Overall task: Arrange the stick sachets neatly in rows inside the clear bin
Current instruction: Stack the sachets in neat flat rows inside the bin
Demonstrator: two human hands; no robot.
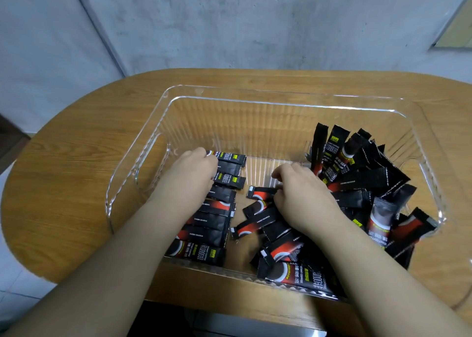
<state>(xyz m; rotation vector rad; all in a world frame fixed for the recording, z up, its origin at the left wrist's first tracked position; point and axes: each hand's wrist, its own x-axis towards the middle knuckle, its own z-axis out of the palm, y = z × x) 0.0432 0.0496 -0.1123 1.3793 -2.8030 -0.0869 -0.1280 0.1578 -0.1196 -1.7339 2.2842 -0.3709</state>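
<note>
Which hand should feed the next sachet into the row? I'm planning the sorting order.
Right. The right hand already lies on the loose pile, fingers at a stray sachet. The left hand rests on the finished row, steadying it.

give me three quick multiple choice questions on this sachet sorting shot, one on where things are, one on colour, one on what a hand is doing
1. Where does the neat row of black and red stick sachets lie in the clear ribbed plastic bin?
A. along its left side
B. against its far wall
C. outside it, on the table

2. What colour is the rounded wooden table under the bin?
A. white
B. light brown
C. dark green

3. What is the right hand doing?
A. resting flat on the table
B. holding up the bin
C. pinching one sachet beside the loose pile of sachets

Answers: 1 A, the sachets lie side by side under the left hand near the left wall. 2 B, wood grain in a tan tone shows all round the bin. 3 C, its curled fingers close on the sachet's end.
</note>
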